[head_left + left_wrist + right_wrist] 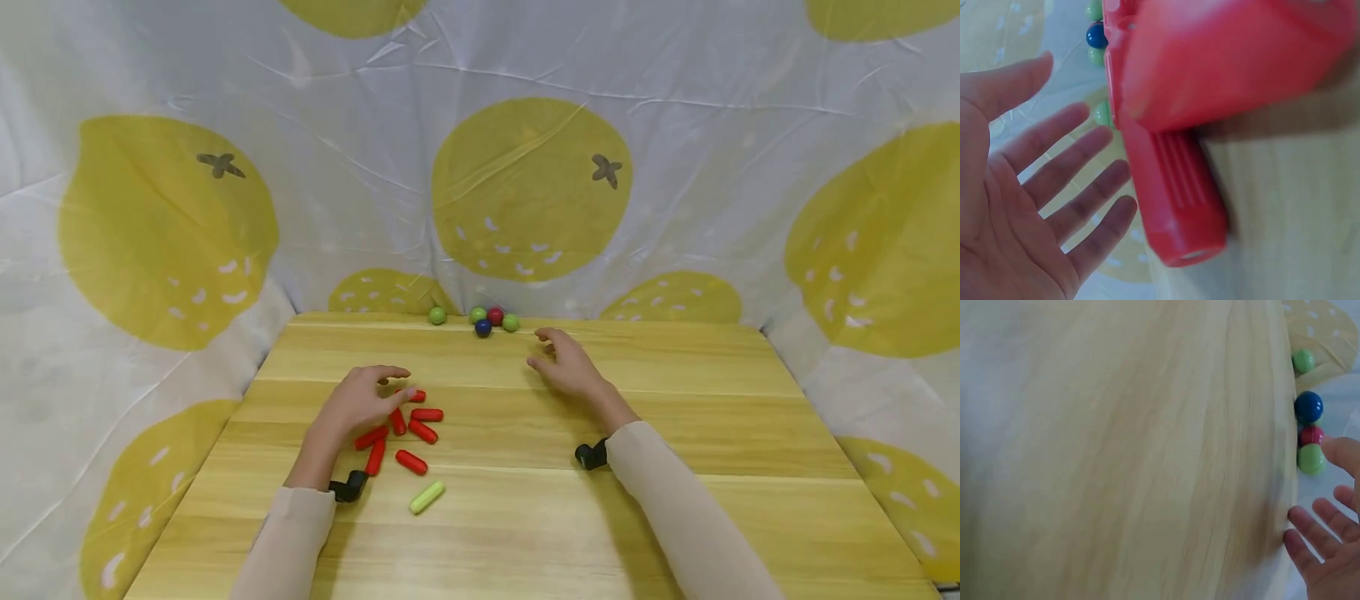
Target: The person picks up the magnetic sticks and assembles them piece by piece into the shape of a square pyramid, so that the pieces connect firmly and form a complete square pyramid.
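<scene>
Lime stick (427, 497) lies nearest, apart from red sticks (412, 462) just beyond. L hand (363, 400), fingers spread wide, is above far reds; contact unconfirmed. R hand (567, 368), fingers loosely spread, is near balls (483, 327) at table's (510, 533) far edge.

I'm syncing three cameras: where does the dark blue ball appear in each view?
Head: dark blue ball near picture centre, slightly low.
Left wrist: upper left, beside the red pieces.
Right wrist: upper right.
Shared landmark: the lone green ball, left of it in head, below in left wrist, above in right wrist.
</scene>
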